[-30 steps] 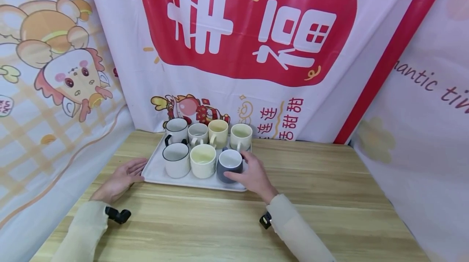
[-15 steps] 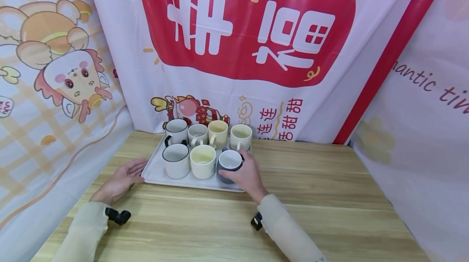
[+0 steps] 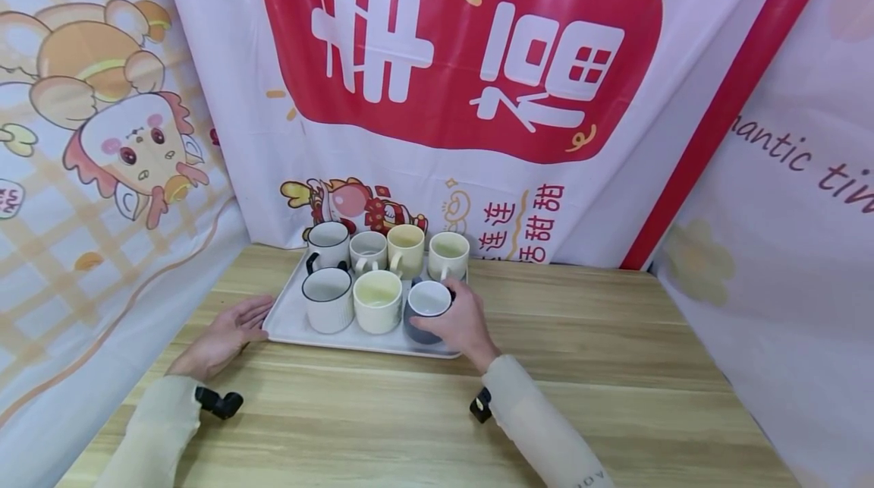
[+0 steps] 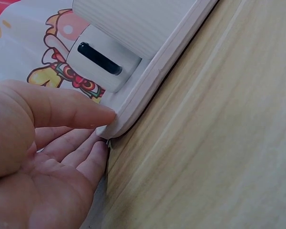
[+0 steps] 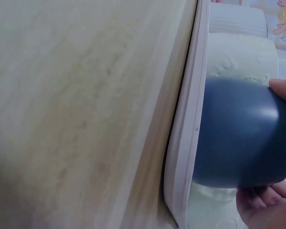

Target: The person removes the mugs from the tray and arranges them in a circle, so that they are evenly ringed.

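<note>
My right hand [image 3: 466, 323] grips a dark blue-grey mug [image 3: 429, 297] with a white inside, at the front right of a white tray [image 3: 290, 319]. In the right wrist view, thumb and fingers lie on opposite sides of the mug's body [image 5: 243, 136], low by the tray's rim. My left hand [image 3: 224, 330] rests at the tray's front left corner. The left wrist view shows its thumb against the rim [image 4: 138, 102] and the other fingers extended beside the corner. Beside the dark mug stand a pale yellow mug [image 3: 378, 304] and a white black-rimmed mug [image 3: 328, 302].
Several mugs form a back row on the tray, among them a yellow mug [image 3: 410, 251] and a pale green mug [image 3: 449, 251]. The wooden table [image 3: 355, 420] carries the tray. Printed cloths [image 3: 464, 48] hang behind and at both sides.
My right hand has shifted slightly left and closed in around the dark mug, its thumb moving across the front. The left hand and the tray look unchanged.
</note>
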The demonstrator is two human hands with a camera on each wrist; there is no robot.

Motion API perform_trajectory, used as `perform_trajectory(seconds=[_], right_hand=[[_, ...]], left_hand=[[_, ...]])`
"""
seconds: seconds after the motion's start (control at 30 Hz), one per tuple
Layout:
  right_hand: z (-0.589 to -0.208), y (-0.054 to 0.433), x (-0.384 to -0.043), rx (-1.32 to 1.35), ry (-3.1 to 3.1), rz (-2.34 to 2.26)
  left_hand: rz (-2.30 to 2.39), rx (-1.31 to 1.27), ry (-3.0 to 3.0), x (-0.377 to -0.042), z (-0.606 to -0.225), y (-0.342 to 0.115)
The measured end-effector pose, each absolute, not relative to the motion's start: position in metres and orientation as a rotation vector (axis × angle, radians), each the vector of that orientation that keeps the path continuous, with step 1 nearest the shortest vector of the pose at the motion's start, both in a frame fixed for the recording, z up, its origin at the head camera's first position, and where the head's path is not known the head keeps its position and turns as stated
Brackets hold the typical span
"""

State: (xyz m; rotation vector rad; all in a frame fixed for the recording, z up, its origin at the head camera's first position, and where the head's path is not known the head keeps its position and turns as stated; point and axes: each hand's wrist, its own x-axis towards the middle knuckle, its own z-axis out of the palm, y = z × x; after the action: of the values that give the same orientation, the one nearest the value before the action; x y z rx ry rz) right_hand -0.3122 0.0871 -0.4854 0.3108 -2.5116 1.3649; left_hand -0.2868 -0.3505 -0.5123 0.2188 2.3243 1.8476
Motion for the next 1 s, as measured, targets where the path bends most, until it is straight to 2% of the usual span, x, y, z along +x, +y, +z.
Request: perform_trajectory(seconds=[0.67, 1.0], right_hand=[[-0.47, 0.111, -0.313, 0.619, -2.594, 1.406], [-0.459, 0.145, -0.313, 0.608, -2.576, 1.465]], left_hand=[[1.876, 0.234, 2.291, -0.29, -0.517, -0.355], [1.836, 0.205, 2.291, -0.289, -0.515, -0.357]])
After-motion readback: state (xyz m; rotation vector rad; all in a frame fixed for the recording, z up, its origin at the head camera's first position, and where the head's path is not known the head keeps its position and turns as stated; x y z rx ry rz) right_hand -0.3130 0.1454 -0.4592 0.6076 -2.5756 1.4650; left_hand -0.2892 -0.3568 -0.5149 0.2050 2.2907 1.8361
